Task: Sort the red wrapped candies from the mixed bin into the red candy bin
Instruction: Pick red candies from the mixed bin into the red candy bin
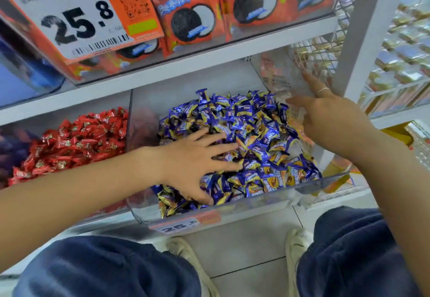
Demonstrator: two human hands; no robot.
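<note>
Two clear plastic bins sit side by side on the lower shelf (69, 101) of a white shop rack. The mixed bin (232, 213), the right one, is heaped with small candies in blue and gold wrappers (256, 133), far too many to count; I cannot pick out a single red wrapper among those on top. The red candy bin (130, 119), to its left and touching it along a shared clear wall, holds a mound of red wrapped candies (76, 140), also past counting.

The person's left hand (197, 157) lies flat on the blue heap near the front of the mixed bin, fingers straight and spread, pressing on the wrappers; its grip is fully open and has hold of nothing that I can see. The right hand (330, 115) hovers over the right back corner of the same bin, fingers loosely extended, one pointing up toward the wire mesh side (311, 59) of the rack; a thin ring shows on that finger. Its grip is open too, with nothing in it.

On the shelf above stands another clear bin with orange packets (193, 17) picturing a black-and-white biscuit; three show plainly. A large price card (69, 15) reading 25.8 hangs in front, and a small label (183, 224) with the same figure is stuck on the mixed bin's front. Two white shoes and blue trouser legs show on the tiled floor (246, 247).
</note>
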